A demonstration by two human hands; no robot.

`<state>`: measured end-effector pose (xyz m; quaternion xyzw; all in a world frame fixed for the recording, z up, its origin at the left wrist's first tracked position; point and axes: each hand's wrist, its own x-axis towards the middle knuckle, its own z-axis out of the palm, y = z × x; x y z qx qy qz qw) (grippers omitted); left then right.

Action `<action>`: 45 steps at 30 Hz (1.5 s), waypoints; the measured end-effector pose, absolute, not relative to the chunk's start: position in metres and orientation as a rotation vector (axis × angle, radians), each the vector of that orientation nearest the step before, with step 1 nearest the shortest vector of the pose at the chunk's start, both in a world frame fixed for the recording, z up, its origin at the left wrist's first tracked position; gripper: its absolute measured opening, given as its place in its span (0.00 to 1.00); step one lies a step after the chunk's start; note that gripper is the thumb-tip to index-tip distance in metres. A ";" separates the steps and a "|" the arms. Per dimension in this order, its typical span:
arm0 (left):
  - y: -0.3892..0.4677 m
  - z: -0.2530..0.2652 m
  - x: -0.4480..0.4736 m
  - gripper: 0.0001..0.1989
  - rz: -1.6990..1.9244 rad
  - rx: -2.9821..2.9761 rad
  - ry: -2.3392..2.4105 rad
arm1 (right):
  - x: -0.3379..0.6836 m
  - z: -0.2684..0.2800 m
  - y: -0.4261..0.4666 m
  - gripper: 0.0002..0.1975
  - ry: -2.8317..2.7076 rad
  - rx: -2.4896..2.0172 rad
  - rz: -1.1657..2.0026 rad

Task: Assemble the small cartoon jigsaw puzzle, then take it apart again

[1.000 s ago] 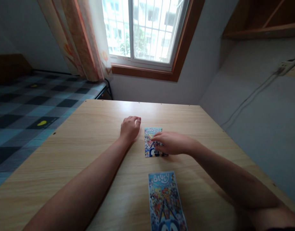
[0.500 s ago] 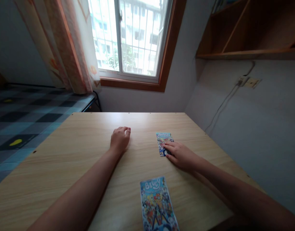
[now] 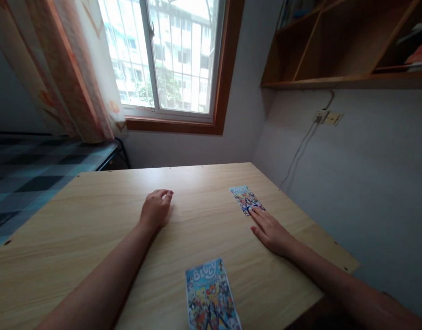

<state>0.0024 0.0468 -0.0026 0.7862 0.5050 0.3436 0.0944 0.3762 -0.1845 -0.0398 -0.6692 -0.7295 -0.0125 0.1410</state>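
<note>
A small, flat, colourful card (image 3: 243, 197) lies on the wooden table (image 3: 197, 220), towards its right side. My right hand (image 3: 271, 232) reaches over its near end, with outstretched fingertips on the card and the thumb held apart. Left of it, at some distance, my left hand (image 3: 156, 208) rests on the tabletop with its fingers curled in; nothing shows in it. Nearer to me lies a larger pack (image 3: 211, 291) with "BLUEY" printed at the top and a crowd of cartoon figures below. The bottom frame edge cuts off its near end.
Beyond the table's far edge are a wall and a barred window (image 3: 176, 59) with a curtain (image 3: 59, 68). A bed with a checked cover (image 3: 59, 160) stands at the left. On the right wall are a wooden shelf (image 3: 348, 82) and a socket (image 3: 322, 116) with a cable.
My right hand has moved right along the table, and the small card has shifted right and turned. The view has swung to the right. My left hand stays curled on the table.
</note>
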 end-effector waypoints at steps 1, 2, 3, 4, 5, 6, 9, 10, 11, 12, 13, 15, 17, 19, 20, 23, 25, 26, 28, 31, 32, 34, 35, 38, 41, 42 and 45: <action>0.047 -0.002 0.002 0.24 1.012 2.324 1.498 | 0.377 -0.042 -0.181 0.32 -2.103 -1.962 -0.009; 0.046 -0.001 0.001 0.24 1.006 2.318 1.496 | 0.379 -0.043 -0.177 0.32 -2.110 -1.984 0.019; 0.046 0.000 0.001 0.24 1.002 2.311 1.496 | 0.382 -0.043 -0.172 0.33 -2.125 -2.000 0.046; 0.046 0.001 0.001 0.24 0.998 2.304 1.494 | 0.386 -0.043 -0.167 0.33 -2.139 -2.015 0.072; 0.045 0.001 0.000 0.24 0.990 2.302 1.487 | 0.392 -0.041 -0.160 0.34 -2.146 -2.035 0.093; 0.045 0.001 0.000 0.23 0.976 2.306 1.470 | 0.398 -0.040 -0.153 0.34 -2.145 -2.062 0.109; 0.043 0.001 0.002 0.22 0.928 2.338 1.396 | 0.423 -0.035 -0.127 0.34 -2.079 -2.175 0.114; 0.043 0.001 0.002 0.21 0.920 2.351 1.377 | 0.432 -0.034 -0.118 0.34 -2.052 -2.215 0.107; 0.043 0.002 0.002 0.21 0.918 2.362 1.368 | 0.441 -0.033 -0.108 0.34 -2.027 -2.255 0.099; 0.043 0.002 0.003 0.21 0.919 2.371 1.367 | 0.449 -0.032 -0.099 0.34 -2.008 -2.292 0.097; 0.043 0.002 0.003 0.20 0.918 2.379 1.370 | 0.456 -0.031 -0.089 0.34 -1.989 -2.325 0.097; 0.043 0.002 0.003 0.20 0.904 2.390 1.374 | 0.466 -0.030 -0.071 0.34 -1.959 -2.378 0.107; 0.043 0.002 0.002 0.20 0.889 2.395 1.376 | 0.473 -0.029 -0.054 0.35 -1.940 -2.409 0.115; 0.043 0.001 0.002 0.20 0.881 2.403 1.376 | 0.477 -0.030 -0.041 0.35 -1.937 -2.417 0.113; 0.044 0.001 0.002 0.19 0.881 2.409 1.378 | 0.479 -0.031 -0.036 0.35 -1.938 -2.415 0.109; 0.044 -0.002 0.002 0.18 0.887 2.424 1.392 | 0.483 -0.034 -0.026 0.35 -1.943 -2.403 0.102; 0.045 -0.003 0.002 0.17 0.895 2.426 1.405 | 0.486 -0.036 -0.025 0.35 -1.944 -2.398 0.100; 0.045 -0.003 0.002 0.17 0.899 2.425 1.407 | 0.487 -0.036 -0.025 0.35 -1.942 -2.395 0.098; 0.045 -0.003 0.002 0.17 0.902 2.429 1.394 | 0.488 -0.038 -0.025 0.35 -1.938 -2.390 0.090; 0.045 -0.003 0.002 0.17 0.904 2.440 1.373 | 0.489 -0.038 -0.026 0.34 -1.931 -2.375 0.071; 0.045 -0.003 0.001 0.17 0.903 2.440 1.374 | 0.489 -0.038 -0.026 0.34 -1.929 -2.368 0.065; 0.045 -0.003 0.001 0.17 0.900 2.431 1.385 | 0.488 -0.038 -0.027 0.33 -1.923 -2.358 0.055; 0.045 -0.003 0.002 0.18 0.898 2.425 1.389 | 0.487 -0.038 -0.028 0.32 -1.919 -2.354 0.050; 0.045 -0.004 0.002 0.18 0.892 2.417 1.394 | 0.484 -0.038 -0.032 0.31 -1.911 -2.344 0.035; 0.044 -0.004 0.002 0.18 0.882 2.411 1.405 | 0.481 -0.035 -0.036 0.32 -1.859 -2.346 -0.018; 0.044 -0.003 0.002 0.18 0.878 2.409 1.408 | 0.479 -0.034 -0.037 0.32 -1.820 -2.345 -0.064; 0.043 -0.002 0.002 0.18 0.871 2.407 1.415 | 0.469 -0.030 -0.046 0.32 -1.733 -2.314 -0.220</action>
